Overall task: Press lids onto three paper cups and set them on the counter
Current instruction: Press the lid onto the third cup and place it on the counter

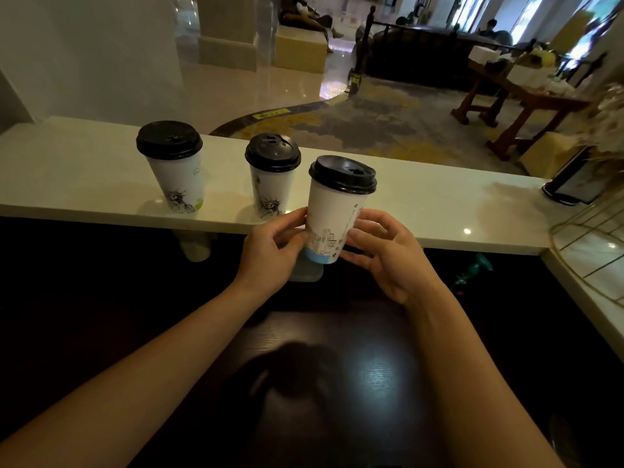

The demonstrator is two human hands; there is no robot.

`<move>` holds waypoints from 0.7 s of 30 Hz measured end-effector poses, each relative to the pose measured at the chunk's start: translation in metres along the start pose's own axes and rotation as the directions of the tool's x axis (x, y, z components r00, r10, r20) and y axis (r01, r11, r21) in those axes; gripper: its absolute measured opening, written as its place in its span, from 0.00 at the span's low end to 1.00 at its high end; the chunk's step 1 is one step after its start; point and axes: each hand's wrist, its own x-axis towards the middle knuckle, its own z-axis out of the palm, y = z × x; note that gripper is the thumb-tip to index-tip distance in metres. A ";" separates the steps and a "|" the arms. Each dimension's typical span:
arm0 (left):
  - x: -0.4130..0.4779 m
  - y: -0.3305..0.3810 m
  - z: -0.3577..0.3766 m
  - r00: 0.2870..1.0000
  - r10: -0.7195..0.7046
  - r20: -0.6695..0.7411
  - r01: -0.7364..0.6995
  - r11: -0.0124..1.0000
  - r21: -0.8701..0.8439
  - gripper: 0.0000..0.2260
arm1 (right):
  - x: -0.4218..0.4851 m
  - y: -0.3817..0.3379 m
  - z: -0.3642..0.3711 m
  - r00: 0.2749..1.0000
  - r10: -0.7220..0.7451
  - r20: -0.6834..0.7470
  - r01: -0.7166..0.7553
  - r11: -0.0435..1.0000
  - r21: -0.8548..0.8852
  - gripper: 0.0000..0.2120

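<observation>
**Third lidded cup held at the counter's edge**

Fingertips of both hands pinch the lower wall of a paper cup [332, 224], the left hand [270, 251] closed on its left side and the right hand [385, 251] on its right, several fingers of each curled loosely and not all pressing. The cup, printed with a skyline and a blue band at its base, carries a black lid [342, 173] and appears to hang in front of the white counter [422, 204], its base below the counter's top and not yet resting there. Two more lidded cups stand upright on the counter: the far-left cup [175, 170] and the middle cup [271, 177], near each other but apart.

The grip is low and light on a tall cup; lifted carelessly, its base could catch the counter's front edge and tip it, or it could land against the middle cup just beside it. All three lids are on, so whether the cups hold anything cannot be told.
</observation>
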 end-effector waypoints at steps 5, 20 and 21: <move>0.007 0.006 0.012 0.990 -0.013 0.138 0.016 1.000 -0.022 0.21 | 0.005 0.001 -0.010 0.999 -0.043 -0.006 0.043 0.996 -0.081 0.17; 0.048 0.006 0.035 0.938 -0.073 0.339 0.079 0.997 -0.004 0.23 | 0.031 -0.007 -0.035 0.996 0.009 0.087 -0.014 0.998 0.057 0.19; 0.051 0.005 0.036 0.932 -0.074 0.356 0.081 0.997 -0.003 0.23 | 0.034 -0.006 -0.037 0.996 0.005 0.090 -0.010 0.999 0.050 0.20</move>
